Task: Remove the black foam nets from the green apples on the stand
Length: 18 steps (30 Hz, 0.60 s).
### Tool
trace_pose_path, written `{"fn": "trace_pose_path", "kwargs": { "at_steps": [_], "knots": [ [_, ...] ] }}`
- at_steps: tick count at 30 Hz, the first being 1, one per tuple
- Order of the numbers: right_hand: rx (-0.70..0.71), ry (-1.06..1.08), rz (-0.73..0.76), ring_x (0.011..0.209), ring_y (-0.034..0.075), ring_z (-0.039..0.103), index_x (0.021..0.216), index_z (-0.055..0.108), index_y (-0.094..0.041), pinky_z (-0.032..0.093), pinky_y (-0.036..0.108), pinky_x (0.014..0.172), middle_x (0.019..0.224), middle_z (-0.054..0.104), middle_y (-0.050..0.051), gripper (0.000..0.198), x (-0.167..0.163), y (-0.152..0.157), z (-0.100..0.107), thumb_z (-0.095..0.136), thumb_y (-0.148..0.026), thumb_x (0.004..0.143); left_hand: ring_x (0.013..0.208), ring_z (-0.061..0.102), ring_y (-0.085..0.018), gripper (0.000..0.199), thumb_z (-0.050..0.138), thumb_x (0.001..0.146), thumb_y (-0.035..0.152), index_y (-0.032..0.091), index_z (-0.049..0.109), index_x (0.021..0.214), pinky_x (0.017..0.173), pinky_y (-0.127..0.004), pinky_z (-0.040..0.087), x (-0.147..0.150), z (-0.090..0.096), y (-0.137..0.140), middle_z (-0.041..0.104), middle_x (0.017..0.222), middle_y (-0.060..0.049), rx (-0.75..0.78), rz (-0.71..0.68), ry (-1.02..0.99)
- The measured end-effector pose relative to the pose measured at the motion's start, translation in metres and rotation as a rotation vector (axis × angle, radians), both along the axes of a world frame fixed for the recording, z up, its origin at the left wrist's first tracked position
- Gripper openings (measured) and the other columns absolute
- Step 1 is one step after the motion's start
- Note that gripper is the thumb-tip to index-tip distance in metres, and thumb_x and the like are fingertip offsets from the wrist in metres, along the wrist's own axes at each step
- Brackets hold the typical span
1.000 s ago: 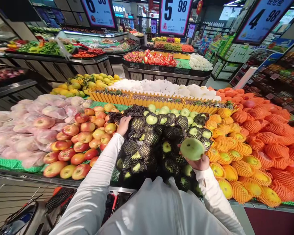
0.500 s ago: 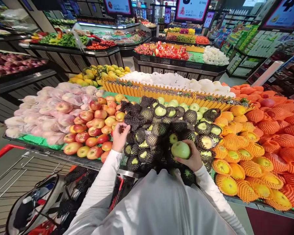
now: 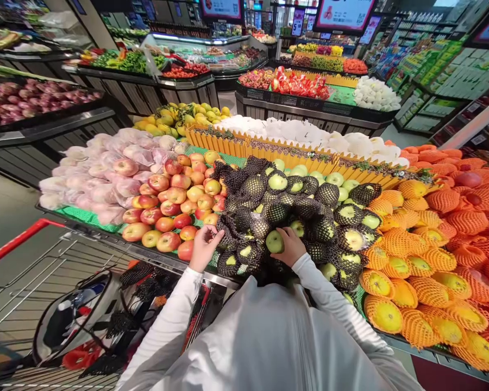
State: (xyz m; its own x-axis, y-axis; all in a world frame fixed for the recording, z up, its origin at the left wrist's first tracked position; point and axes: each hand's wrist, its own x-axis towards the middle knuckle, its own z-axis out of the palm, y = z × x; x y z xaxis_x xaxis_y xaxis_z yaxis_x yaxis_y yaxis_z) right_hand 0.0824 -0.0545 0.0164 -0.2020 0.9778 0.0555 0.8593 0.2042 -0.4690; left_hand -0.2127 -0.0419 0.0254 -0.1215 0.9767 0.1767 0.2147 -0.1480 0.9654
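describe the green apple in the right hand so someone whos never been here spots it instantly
On the fruit stand, find the dark-netted apples between the red-yellow apples and the orange-netted fruit. Toward their near side, the right hand grips one green apple. Its skin is bare, while most fruit right around it is netted.

Apple point(image 3: 274, 242) — plain green; netting point(image 3: 227, 231) — black mesh; loose apples point(image 3: 169, 241) red, yellow-blotched; cart handle point(image 3: 20, 240) red.
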Motion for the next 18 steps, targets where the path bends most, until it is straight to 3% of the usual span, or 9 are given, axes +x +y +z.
{"fn": "trace_pose_path", "kwargs": {
  "at_steps": [10, 15, 18],
  "knots": [
    [0.252, 0.323, 0.123, 0.124, 0.032, 0.045, 0.133, 0.042, -0.014, 0.039, 0.049, 0.108, 0.13, 0.045, 0.018, 0.083, 0.005, -0.014, -0.007, 0.078, -0.031, 0.061, 0.066, 0.044, -0.012, 0.026, 0.067, 0.08, 0.039, 0.019, 0.049, 0.078, 0.065, -0.023, 0.036, 0.026, 0.005, 0.009, 0.047, 0.074, 0.003, -0.016, -0.098, 0.001],
    [-0.026, 0.167, 0.186, 0.124, 0.035, 0.046, 0.136, 0.041, -0.013, 0.042, 0.052, 0.105, 0.134, 0.041, 0.019, 0.089, 0.004, -0.008, -0.01, 0.081, -0.023, 0.056, 0.065, 0.043, -0.011, 0.024, 0.066, 0.082, 0.036, 0.019, 0.049, 0.079, 0.065, -0.023, 0.037, 0.035, 0.009, 0.015, 0.046, 0.074, 0.003, 0.001, -0.142, 0.014],
    [-0.094, 0.132, 0.244, 0.122, 0.033, 0.049, 0.136, 0.042, -0.015, 0.045, 0.05, 0.104, 0.138, 0.039, 0.018, 0.093, 0.006, -0.006, -0.012, 0.086, -0.022, 0.054, 0.066, 0.045, -0.011, 0.024, 0.069, 0.079, 0.033, 0.02, 0.048, 0.081, 0.066, -0.023, 0.039, 0.039, 0.011, 0.014, 0.046, 0.077, 0.003, 0.011, -0.153, 0.01]
  ]
}}
